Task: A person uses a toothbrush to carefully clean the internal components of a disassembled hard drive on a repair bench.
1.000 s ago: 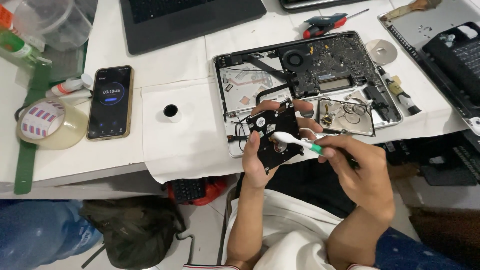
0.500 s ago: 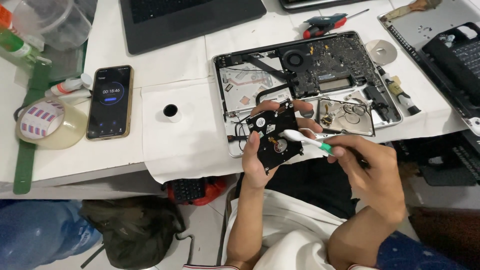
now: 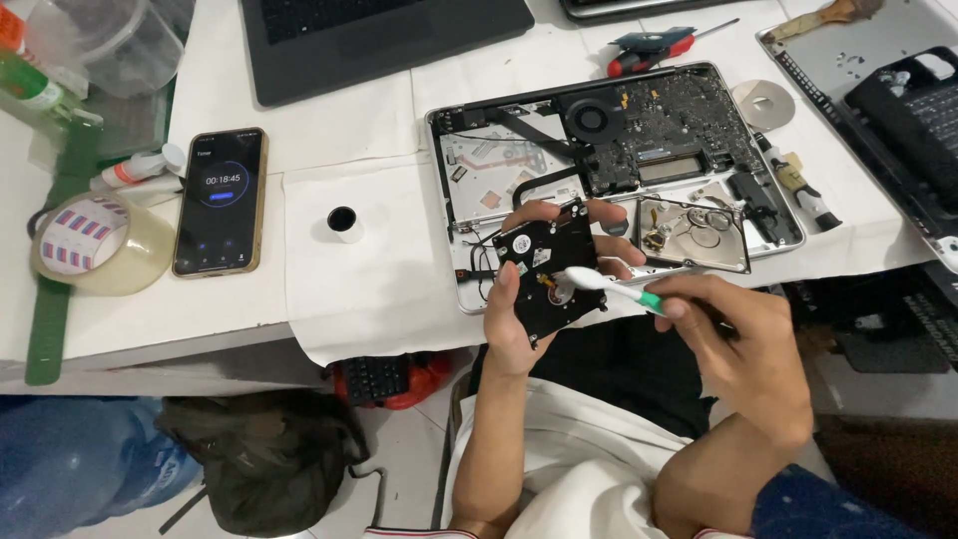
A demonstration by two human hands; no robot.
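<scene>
In the head view, a black hard drive (image 3: 547, 274) is gripped by its edges in the left hand (image 3: 519, 314), above the opened laptop (image 3: 609, 160). A toothbrush (image 3: 614, 287) is pinched in the right hand (image 3: 738, 344), bristles touching it. It is judged rigid, fragile, best held edgewise.

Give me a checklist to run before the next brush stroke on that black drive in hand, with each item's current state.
1. Left hand grips the black rectangular hard drive with fingers on both edges: ok.
2. Right hand holds the white toothbrush with green grip by its handle: ok.
3. Brush head sits on the drive's circuit side: ok.
4. Drive is held above the edge of the opened silver laptop base, so a drop may land there: not ok.
5. Loose screws on the white cloth-covered table accounted for: cannot tell.
6. Bristles clean and dry: cannot tell.
</scene>
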